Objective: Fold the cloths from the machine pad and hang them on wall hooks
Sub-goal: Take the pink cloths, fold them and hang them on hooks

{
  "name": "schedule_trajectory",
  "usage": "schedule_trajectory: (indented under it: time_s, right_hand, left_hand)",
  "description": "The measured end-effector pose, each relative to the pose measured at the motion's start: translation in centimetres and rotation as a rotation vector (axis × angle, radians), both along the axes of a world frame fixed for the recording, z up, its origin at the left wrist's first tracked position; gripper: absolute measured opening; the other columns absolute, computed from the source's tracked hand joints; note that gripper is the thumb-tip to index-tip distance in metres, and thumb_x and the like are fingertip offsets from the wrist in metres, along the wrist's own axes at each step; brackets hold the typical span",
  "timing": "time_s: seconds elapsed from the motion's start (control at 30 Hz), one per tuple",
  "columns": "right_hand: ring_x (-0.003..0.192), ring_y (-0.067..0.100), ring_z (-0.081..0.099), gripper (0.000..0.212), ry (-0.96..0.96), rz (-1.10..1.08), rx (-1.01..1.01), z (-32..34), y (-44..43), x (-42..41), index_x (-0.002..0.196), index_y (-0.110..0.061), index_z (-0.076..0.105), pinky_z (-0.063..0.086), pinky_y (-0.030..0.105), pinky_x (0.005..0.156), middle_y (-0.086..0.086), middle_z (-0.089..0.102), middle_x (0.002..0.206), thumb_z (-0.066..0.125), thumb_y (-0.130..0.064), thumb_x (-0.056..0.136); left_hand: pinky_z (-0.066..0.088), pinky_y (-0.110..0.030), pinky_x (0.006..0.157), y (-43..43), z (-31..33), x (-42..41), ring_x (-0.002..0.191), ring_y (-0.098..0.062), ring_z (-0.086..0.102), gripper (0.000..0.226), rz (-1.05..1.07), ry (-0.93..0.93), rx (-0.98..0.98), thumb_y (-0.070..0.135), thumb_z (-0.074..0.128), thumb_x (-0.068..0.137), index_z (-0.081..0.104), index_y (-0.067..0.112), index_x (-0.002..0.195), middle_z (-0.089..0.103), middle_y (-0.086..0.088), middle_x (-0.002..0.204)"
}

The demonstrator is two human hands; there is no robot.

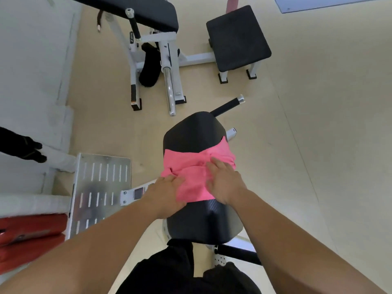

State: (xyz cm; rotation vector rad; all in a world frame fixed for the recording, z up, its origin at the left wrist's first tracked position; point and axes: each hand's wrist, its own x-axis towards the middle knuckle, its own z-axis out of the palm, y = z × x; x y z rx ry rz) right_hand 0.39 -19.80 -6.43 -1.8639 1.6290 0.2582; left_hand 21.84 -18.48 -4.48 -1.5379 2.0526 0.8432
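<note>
A pink cloth (pixel 192 177) lies rumpled across the middle of the black machine pad (pixel 194 130), draping over its right side. My left hand (pixel 166 195) rests flat on the cloth's near left edge, fingers straight. On the cloth's right part my right hand (pixel 222 180) presses down with fingers spread and pointing away from me. No wall hooks are in view.
A white-framed gym machine with a black bench (pixel 146 11) and chrome bar (pixel 169 90) stands ahead. A black square seat (pixel 237 37) is at the upper right. A perforated metal footplate (pixel 99 187) sits left of the pad. Red pads (pixel 29 236) and a white wall lie at the left.
</note>
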Motion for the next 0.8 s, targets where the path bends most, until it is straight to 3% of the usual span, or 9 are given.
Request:
schedule_trajectory:
  time_s: [0.17,0.3,0.4,0.47,0.5,0.57,0.63,0.7,0.8]
  right_hand:
    - [0.143,0.034,0.033,0.056,0.007,-0.058,0.120,-2.0,-0.4,1.0,0.159,-0.029,0.018,0.038,0.047,0.111,0.003,0.027,0.163,0.033,-0.031,0.105]
    - [0.133,0.036,0.044,0.055,-0.023,-0.243,0.032,-2.4,-0.5,1.7,0.158,-0.028,0.025,0.041,0.044,0.103,0.005,0.047,0.151,0.034,-0.032,0.104]
    - [0.108,0.030,0.058,0.035,0.049,-0.317,-0.025,-2.2,-1.1,2.0,0.132,-0.026,0.053,0.045,0.038,0.084,0.004,0.064,0.121,0.044,-0.031,0.098]
    - [0.097,0.027,0.061,0.027,0.094,-0.351,-0.047,-2.1,-1.3,1.9,0.118,-0.029,0.061,0.046,0.036,0.077,0.001,0.066,0.107,0.047,-0.034,0.096]
    - [0.095,0.027,0.060,0.027,0.112,-0.358,-0.051,-2.0,-1.2,1.8,0.118,-0.032,0.063,0.046,0.036,0.077,0.000,0.066,0.105,0.048,-0.035,0.096]
    - [0.097,0.028,0.057,0.029,0.139,-0.363,-0.072,-2.2,-0.9,1.5,0.120,-0.035,0.066,0.046,0.036,0.080,0.002,0.063,0.109,0.051,-0.038,0.096]
    - [0.101,0.030,0.053,0.028,0.148,-0.373,-0.146,-2.1,-0.5,1.3,0.117,-0.031,0.071,0.046,0.038,0.081,0.004,0.059,0.111,0.057,-0.039,0.094]
    - [0.096,0.032,0.054,0.020,0.100,-0.368,-0.275,-1.8,0.0,1.3,0.100,-0.020,0.075,0.046,0.038,0.077,0.005,0.059,0.102,0.066,-0.034,0.089]
    - [0.086,0.031,0.054,0.010,-0.069,-0.397,-0.405,0.1,0.6,1.1,0.079,-0.016,0.062,0.048,0.041,0.077,0.003,0.059,0.086,0.065,-0.019,0.089]
  left_hand:
    - [0.026,-0.033,0.119,-4.4,-1.3,0.2,0.146,-0.024,0.034,0.076,-0.009,0.188,0.074,0.036,0.062,0.094,0.025,0.025,0.159,0.032,-0.001,0.163]
    - [0.037,-0.033,0.114,-6.5,-3.1,1.2,0.135,-0.021,0.050,0.072,-0.041,0.256,0.099,0.030,0.062,0.096,0.026,0.024,0.159,0.028,-0.001,0.165]
    - [0.033,-0.030,0.115,-8.0,-3.4,0.8,0.144,-0.023,0.042,0.071,0.020,0.323,0.055,0.025,0.059,0.098,0.024,0.023,0.160,0.022,-0.003,0.167]
    - [0.028,-0.022,0.111,-8.8,-3.4,0.3,0.147,-0.021,0.035,0.069,0.017,0.360,0.053,0.021,0.058,0.098,0.025,0.024,0.159,0.017,-0.004,0.168]
    - [0.028,-0.018,0.106,-9.1,-3.4,0.1,0.142,-0.020,0.041,0.067,0.008,0.379,0.047,0.020,0.059,0.098,0.029,0.024,0.158,0.020,-0.005,0.166]
    - [0.033,-0.014,0.094,-9.5,-3.4,-0.4,0.111,-0.015,0.056,0.058,-0.004,0.410,-0.012,0.021,0.064,0.095,0.044,0.023,0.150,0.036,-0.006,0.153]
    - [0.036,-0.016,0.088,-9.5,-3.3,-1.0,0.097,-0.013,0.057,0.046,-0.016,0.439,-0.071,0.024,0.067,0.094,0.057,0.019,0.138,0.047,-0.004,0.137]
    - [0.040,-0.019,0.093,-9.2,-3.1,-1.6,0.107,-0.017,0.061,0.040,-0.033,0.485,-0.056,0.026,0.066,0.095,0.061,0.017,0.134,0.054,-0.004,0.131]
    - [0.038,-0.030,0.112,-8.2,-2.4,-2.5,0.129,-0.019,0.054,0.044,-0.090,0.568,-0.014,0.024,0.065,0.096,0.060,0.014,0.138,0.059,-0.003,0.139]
